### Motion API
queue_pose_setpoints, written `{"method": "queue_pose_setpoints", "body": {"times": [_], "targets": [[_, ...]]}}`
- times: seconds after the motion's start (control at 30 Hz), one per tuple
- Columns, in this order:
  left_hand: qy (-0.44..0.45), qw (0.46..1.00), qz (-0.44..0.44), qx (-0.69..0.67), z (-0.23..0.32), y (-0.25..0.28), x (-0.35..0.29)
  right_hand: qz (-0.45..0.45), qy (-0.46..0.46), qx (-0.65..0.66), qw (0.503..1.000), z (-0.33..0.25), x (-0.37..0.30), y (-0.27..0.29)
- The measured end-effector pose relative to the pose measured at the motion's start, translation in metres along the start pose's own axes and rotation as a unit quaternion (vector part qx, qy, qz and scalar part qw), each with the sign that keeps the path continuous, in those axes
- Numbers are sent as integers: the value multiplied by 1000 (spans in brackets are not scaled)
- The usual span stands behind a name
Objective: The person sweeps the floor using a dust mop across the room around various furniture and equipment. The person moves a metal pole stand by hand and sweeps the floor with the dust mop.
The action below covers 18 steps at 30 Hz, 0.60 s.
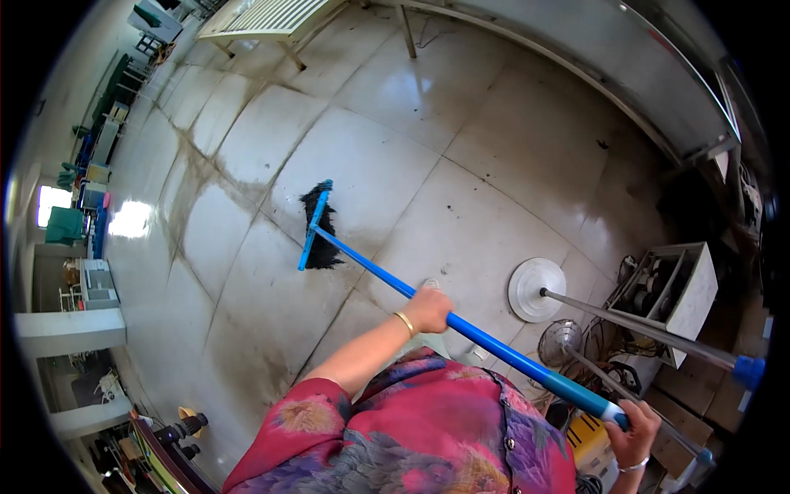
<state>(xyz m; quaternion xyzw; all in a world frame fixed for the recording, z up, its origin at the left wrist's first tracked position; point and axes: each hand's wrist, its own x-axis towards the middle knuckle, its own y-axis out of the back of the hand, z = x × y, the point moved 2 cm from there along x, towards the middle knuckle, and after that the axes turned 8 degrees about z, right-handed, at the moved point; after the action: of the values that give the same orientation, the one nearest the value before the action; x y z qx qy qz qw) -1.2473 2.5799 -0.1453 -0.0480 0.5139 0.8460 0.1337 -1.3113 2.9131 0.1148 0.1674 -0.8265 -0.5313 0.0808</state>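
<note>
A broom [510, 356] with a long blue handle slants across the view from lower right to upper left. Midway along the handle, my left hand [429, 309] is closed around it, a gold bangle at the wrist. At the handle's end, past a white band, my right hand [634, 430] grips it, with a silver bracelet below. The broom's blue head [313, 230] and its black bristles [325, 239] rest on the tiled floor [362, 165], bristles splayed to the right. Dark specks and brown stains mark the tiles.
On the right stand a round white pedestal base [533, 290] with a metal pole, a second pole base [561, 339], and a white-sided metal frame [679, 296]. A pale slatted bench [267, 20] is at the top. Shelves and green containers [64, 225] line the left.
</note>
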Motion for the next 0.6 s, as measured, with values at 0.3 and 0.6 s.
{"method": "queue_pose_setpoints", "body": {"times": [0.3,0.6], "targets": [[-184,982,-48,-21,185,-28,50,12,-59,-100,993,70,-146,122],[-352,925,-127,-63,327,-63,50,25,-284,-135,949,64,-281,179]]}}
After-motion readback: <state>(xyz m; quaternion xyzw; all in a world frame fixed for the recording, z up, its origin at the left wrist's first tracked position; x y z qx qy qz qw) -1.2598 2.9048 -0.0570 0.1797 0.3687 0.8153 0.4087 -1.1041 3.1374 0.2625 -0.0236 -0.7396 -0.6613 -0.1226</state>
